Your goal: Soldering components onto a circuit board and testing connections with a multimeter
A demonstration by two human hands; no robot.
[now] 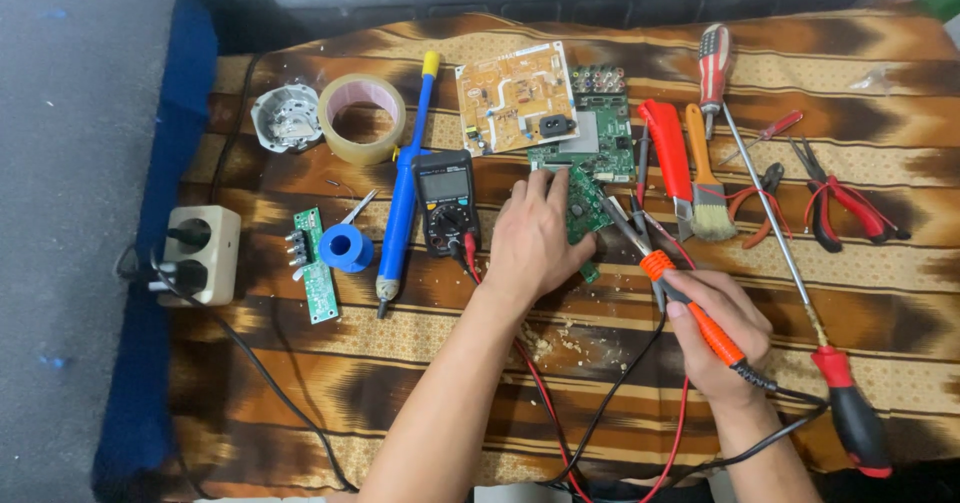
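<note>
2 hands at work: my left hand (535, 243) lies flat, fingers spread over a small green circuit board (583, 206); my right hand (722, 338) grips an orange soldering iron (690, 308), tip just beside the board's right edge.

The small green circuit board (583, 208) is taken as landmark, lying on the brown patterned cloth (300, 383). On it the left hand (535, 238) is laid flat; just right of it the orange-handled soldering iron (690, 308) is held by the right hand (725, 333). Directly left of it the black digital multimeter (446, 201) is placed, then the long blue desoldering pump (405, 188), and farther left the blue solder spool (346, 248). Behind it the tan power-supply board (515, 98) is found. Well right of it the red-handled pliers (845, 208) are laid.
</note>
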